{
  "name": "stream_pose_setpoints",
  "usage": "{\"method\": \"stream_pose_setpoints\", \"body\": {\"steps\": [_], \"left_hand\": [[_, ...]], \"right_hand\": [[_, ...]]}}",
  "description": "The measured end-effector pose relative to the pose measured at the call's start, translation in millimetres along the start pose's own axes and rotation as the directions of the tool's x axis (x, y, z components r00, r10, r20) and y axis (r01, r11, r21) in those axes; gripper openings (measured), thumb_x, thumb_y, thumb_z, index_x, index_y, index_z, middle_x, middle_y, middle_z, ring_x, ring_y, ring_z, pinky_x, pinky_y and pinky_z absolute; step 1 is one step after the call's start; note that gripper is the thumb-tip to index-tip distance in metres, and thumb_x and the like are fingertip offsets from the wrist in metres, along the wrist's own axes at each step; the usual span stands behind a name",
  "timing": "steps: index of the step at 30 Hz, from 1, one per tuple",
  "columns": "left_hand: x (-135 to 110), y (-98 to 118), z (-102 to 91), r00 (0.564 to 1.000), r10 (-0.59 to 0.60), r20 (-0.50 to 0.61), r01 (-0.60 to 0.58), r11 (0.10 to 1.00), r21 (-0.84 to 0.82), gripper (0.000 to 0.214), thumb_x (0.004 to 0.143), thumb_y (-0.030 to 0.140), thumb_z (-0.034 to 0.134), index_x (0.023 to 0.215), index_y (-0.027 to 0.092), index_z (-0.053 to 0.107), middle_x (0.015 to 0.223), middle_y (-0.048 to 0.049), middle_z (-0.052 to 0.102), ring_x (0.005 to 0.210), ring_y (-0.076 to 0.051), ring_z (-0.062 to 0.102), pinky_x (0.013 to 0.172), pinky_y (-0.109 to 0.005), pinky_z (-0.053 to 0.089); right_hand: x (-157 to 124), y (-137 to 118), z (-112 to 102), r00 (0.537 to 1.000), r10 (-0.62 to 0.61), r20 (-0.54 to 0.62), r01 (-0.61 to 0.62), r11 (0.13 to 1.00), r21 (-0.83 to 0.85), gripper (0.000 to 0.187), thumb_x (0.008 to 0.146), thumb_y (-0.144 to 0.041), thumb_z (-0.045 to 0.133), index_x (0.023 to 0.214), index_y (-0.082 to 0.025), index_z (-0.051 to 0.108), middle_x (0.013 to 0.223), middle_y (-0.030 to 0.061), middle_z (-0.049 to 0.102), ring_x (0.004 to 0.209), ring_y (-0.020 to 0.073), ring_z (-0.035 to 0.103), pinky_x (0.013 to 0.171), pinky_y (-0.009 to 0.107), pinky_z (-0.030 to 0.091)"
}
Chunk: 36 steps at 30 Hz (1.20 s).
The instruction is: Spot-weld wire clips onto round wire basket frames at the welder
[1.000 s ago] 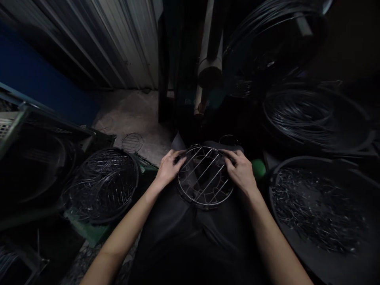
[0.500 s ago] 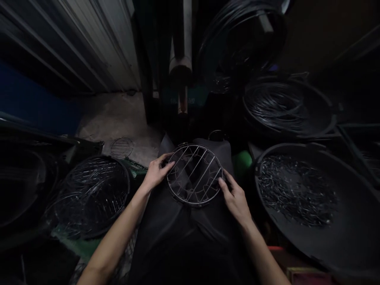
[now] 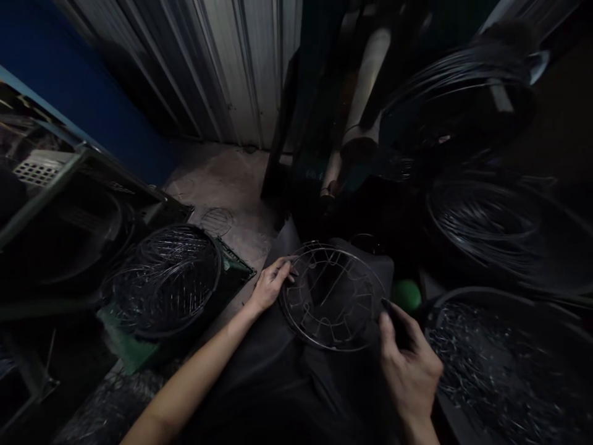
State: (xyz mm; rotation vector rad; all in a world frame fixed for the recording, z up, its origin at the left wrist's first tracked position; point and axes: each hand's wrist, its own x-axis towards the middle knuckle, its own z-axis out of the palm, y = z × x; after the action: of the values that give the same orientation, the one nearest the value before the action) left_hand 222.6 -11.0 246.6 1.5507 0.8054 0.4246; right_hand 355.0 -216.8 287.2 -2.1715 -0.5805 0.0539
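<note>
A round wire rack lies tilted in front of me, above the dark cloth over my lap. Its outer ring and a wavy inner wire ring show clearly, while the cross bars are faint and blurred. My left hand pinches the rack's left rim between thumb and fingers. At the right rim, my right hand has its thumb and forefinger tips around the edge; the other fingers are curled and mostly in shadow.
Left of me, a black basin of bent wires sits on a green crate. To the right are a tub of small wire pieces and a basin of coiled wire. Machine parts stand ahead. Another wire grid lies on the floor.
The view has swung left, so everything sits further right. The rack's wavy ring now shows plainly, where straight bars faced me before. My right hand has turned and looks larger.
</note>
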Motion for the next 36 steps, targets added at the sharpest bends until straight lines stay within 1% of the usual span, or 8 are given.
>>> {"method": "stream_pose_setpoints", "body": {"steps": [5,9,15,18,21,26,29,36], "left_hand": [[-7,8,-3.6,0.999,0.022,-0.038,-0.023,0.999,-0.022,0.059,0.092,0.056,0.024,0.114,0.015,0.062,0.096,-0.0091,0.064,0.09,-0.019,0.06,0.088,-0.034,0.045],[-21,25,-4.1,0.989,0.133,-0.07,-0.116,0.971,0.207,0.035,0.086,0.048,0.051,0.094,0.02,0.07,0.108,-0.0071,0.056,0.106,-0.019,0.053,0.094,-0.03,0.041],[-34,20,1.1,0.984,0.098,-0.149,0.001,0.833,0.554,0.031,0.081,0.046,0.057,0.068,0.019,0.059,0.076,-0.0014,0.053,0.08,-0.017,0.053,0.08,-0.033,0.043],[-40,9,5.7,0.977,0.02,-0.21,0.093,0.854,0.512,0.028,0.082,0.047,0.057,0.088,0.02,0.058,0.076,0.0004,0.055,0.076,-0.016,0.054,0.076,-0.031,0.045],[-44,5,11.0,0.986,-0.045,-0.161,0.103,0.921,0.376,0.034,0.085,0.044,0.053,0.111,0.021,0.056,0.078,0.0015,0.057,0.069,-0.012,0.055,0.07,-0.025,0.045],[-34,20,5.2,0.992,0.014,-0.126,0.022,0.958,0.285,0.034,0.092,0.04,0.041,0.096,0.02,0.068,0.086,-0.0024,0.062,0.082,-0.014,0.059,0.077,-0.025,0.044],[-21,31,-8.9,0.995,0.055,-0.085,-0.025,0.947,0.32,0.03,0.087,0.043,0.052,0.097,0.021,0.07,0.084,-0.002,0.061,0.079,-0.014,0.058,0.074,-0.024,0.044],[-5,23,-18.2,0.993,0.115,-0.037,-0.079,0.847,0.526,0.024,0.083,0.039,0.058,0.096,0.024,0.071,0.088,-0.0022,0.057,0.083,-0.014,0.057,0.075,-0.025,0.046]], "right_hand": [[22,-18,-8,0.993,0.096,0.066,-0.103,0.987,0.12,0.037,0.081,-0.045,0.056,0.102,-0.018,0.069,0.099,0.0075,0.07,0.091,0.0202,0.066,0.082,0.032,0.051],[65,-1,10,0.956,0.16,0.245,-0.199,0.969,0.144,0.042,0.079,-0.051,0.054,0.099,-0.017,0.069,0.1,0.0089,0.07,0.096,0.0236,0.064,0.086,0.037,0.05],[101,19,34,0.931,-0.117,0.347,0.142,0.989,-0.047,0.037,0.082,-0.044,0.048,0.103,-0.022,0.07,0.093,0.0066,0.069,0.09,0.0224,0.063,0.085,0.038,0.048],[105,31,39,0.885,-0.134,0.446,0.178,0.982,-0.059,0.037,0.083,-0.045,0.046,0.103,-0.024,0.07,0.093,0.006,0.066,0.087,0.0208,0.062,0.082,0.036,0.048],[98,40,41,0.893,-0.079,0.443,0.065,0.997,0.047,0.041,0.085,-0.049,0.044,0.106,-0.021,0.067,0.104,0.007,0.066,0.098,0.0206,0.061,0.091,0.036,0.045],[57,29,32,0.948,0.136,0.289,-0.159,0.986,0.057,0.045,0.084,-0.053,0.045,0.103,-0.017,0.065,0.103,0.0097,0.068,0.097,0.0232,0.062,0.086,0.036,0.048],[27,17,24,0.953,0.205,0.224,-0.219,0.975,0.036,0.042,0.086,-0.051,0.044,0.104,-0.018,0.063,0.1,0.0091,0.069,0.093,0.0225,0.063,0.079,0.033,0.05],[5,12,21,0.99,-0.088,0.11,0.103,0.984,-0.148,0.033,0.089,-0.038,0.045,0.103,-0.019,0.069,0.081,0.0065,0.068,0.074,0.0185,0.061,0.074,0.033,0.05]]}}
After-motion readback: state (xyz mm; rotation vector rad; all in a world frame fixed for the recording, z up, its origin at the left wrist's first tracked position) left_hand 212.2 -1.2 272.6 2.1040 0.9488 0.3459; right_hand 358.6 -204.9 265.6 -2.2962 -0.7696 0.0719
